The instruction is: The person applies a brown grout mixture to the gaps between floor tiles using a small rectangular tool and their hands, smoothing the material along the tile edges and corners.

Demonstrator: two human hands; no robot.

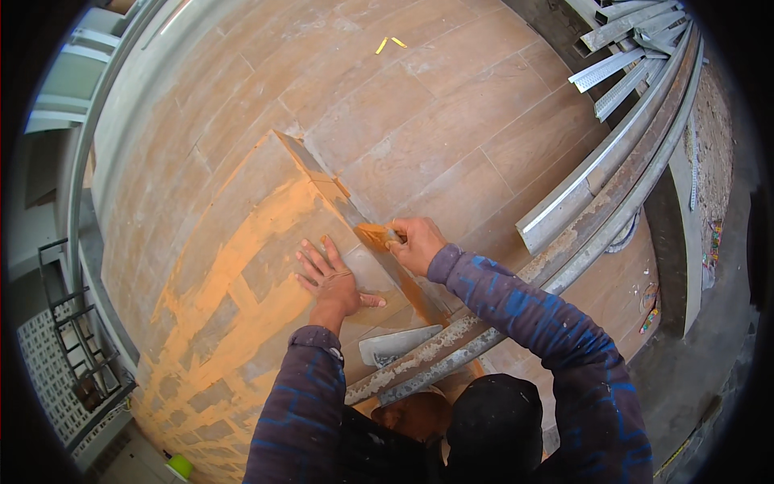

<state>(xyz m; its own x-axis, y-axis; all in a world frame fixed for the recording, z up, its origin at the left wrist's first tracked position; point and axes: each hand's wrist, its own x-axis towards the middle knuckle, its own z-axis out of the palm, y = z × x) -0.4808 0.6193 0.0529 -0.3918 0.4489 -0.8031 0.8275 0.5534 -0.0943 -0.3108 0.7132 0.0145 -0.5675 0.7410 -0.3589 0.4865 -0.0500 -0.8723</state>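
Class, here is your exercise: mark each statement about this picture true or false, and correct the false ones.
1. The right hand holds a flat tool with orange on it. True.
2. Both hands hold tools. False: the left hand has its fingers spread and holds nothing.
3. Two small yellow pieces lie on the tiles near the top of the picture. True.
4. The sleeves are plain white. False: they are dark with blue markings.
5. Orange smears spread over the surface left of the left hand. True.
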